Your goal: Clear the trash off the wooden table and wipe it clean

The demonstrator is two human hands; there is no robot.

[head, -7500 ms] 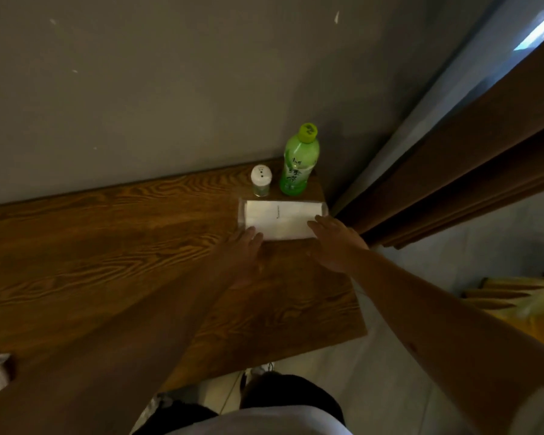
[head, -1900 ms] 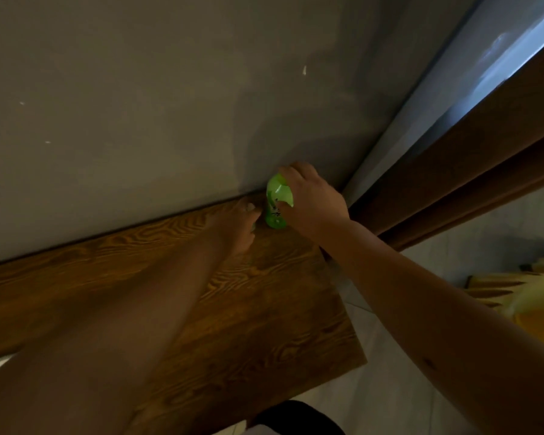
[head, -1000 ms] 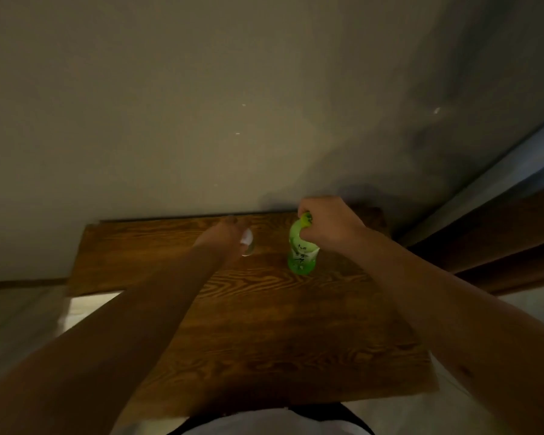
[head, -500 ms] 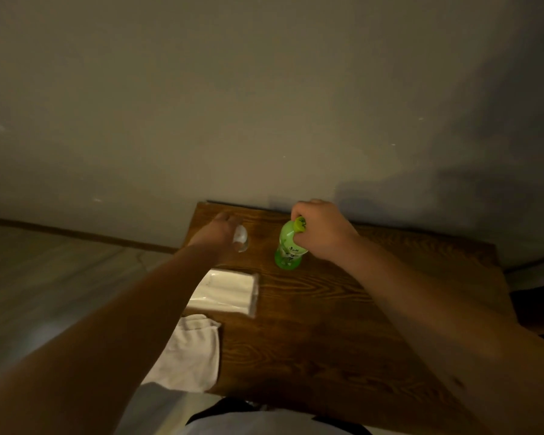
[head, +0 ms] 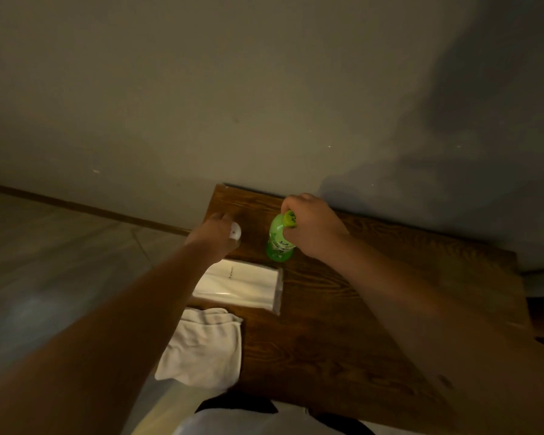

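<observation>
Right grip [head: 311, 227] wraps the green bottle's [head: 278, 243] neck — bottle upright on table [head: 343, 324].

- The dark brown wooden table [head: 343, 324] shows wavy, darker grain lines across its top.
- The bright green plastic bottle [head: 278, 244] has a yellow-green cap and a paler label with dark print (too small to read).
- The small white-capped shaker [head: 235, 231] is white on top.
- The flat white tissue pack [head: 242, 285] carries one short line of dark lettering.
- The plain white folded cloth [head: 203, 348] has no pattern.
- The wall [head: 233, 89] is dull grey-beige.
</observation>
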